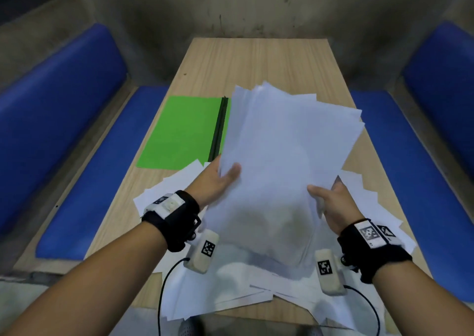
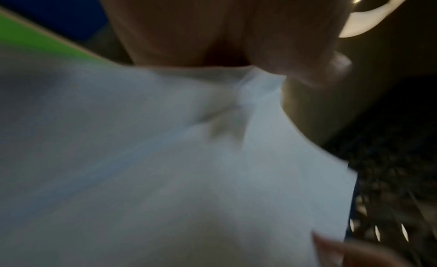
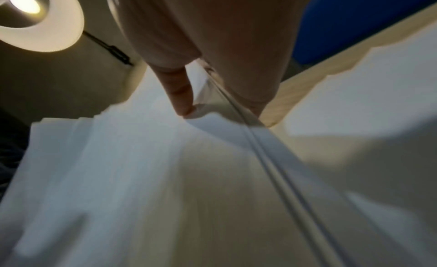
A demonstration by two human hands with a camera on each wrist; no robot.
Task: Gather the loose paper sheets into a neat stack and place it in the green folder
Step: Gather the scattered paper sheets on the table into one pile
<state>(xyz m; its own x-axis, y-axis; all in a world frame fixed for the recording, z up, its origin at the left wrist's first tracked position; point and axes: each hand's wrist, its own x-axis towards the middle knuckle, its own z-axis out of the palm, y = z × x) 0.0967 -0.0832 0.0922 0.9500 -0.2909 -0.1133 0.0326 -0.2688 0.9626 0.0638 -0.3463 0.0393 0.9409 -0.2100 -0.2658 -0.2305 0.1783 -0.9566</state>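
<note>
A fanned, uneven bundle of white paper sheets point(image 1: 284, 156) is lifted above the wooden table point(image 1: 256, 61), tilted up toward me. My left hand point(image 1: 220, 179) grips its left edge, thumb on top. My right hand point(image 1: 331, 202) pinches its right edge, thumb on top point(image 3: 179, 95). In the left wrist view the blurred paper point(image 2: 165, 159) fills the frame below my palm. The green folder point(image 1: 179, 133) lies open and flat at the table's left, its dark spine point(image 1: 218, 127) next to the bundle. More loose sheets point(image 1: 230, 292) lie scattered on the table under my hands.
Blue cushioned benches point(image 1: 77, 156) point(image 1: 415, 168) run along both sides of the table. A grey wall stands behind its far end. Cables point(image 1: 164, 284) trail from my wrist cameras over the near edge. A round ceiling lamp point(image 3: 35, 19) shows in the right wrist view.
</note>
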